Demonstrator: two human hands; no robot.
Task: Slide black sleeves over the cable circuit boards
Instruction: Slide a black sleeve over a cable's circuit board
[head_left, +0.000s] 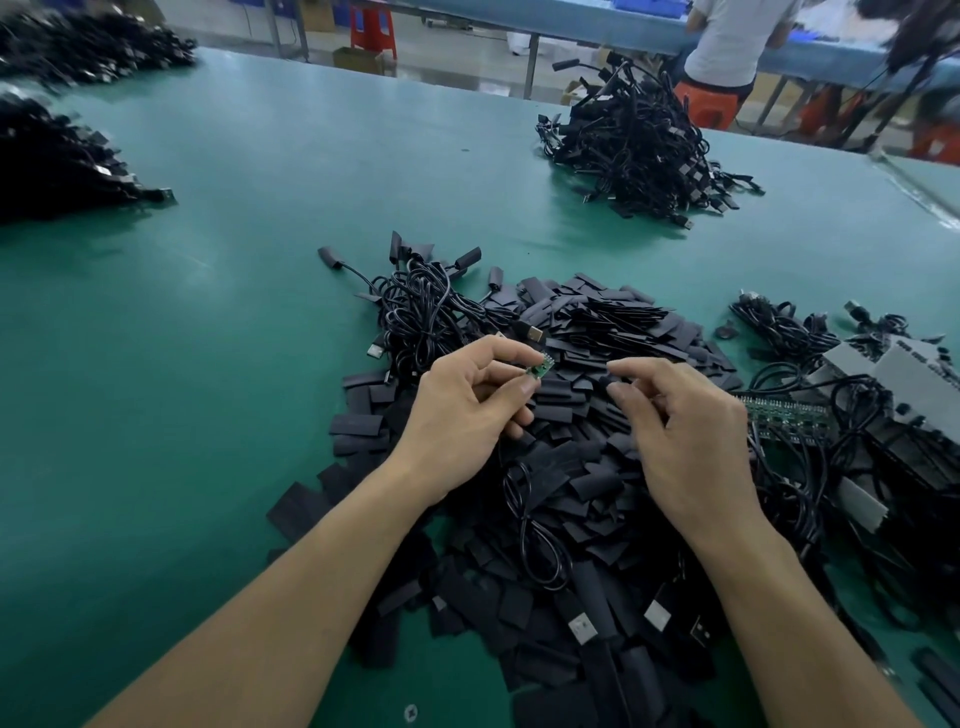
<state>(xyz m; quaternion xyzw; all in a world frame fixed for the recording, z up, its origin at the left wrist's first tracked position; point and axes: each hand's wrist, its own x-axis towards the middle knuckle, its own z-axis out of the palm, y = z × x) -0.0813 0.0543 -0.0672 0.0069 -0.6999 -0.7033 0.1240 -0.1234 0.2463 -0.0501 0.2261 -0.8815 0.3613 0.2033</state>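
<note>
My left hand pinches a small green circuit board between thumb and forefinger; its black cable trails down over the heap below. My right hand hovers just right of the board, thumb and forefinger curled close together over the heap of flat black sleeves; whether they pinch a sleeve I cannot tell. The sleeve heap spreads under and in front of both hands.
Sleeved cables lie in a tangle behind my left hand and in a pile at the far right. Unsleeved cables with green boards lie at the right. More black piles sit far left on the green table. A person sits beyond.
</note>
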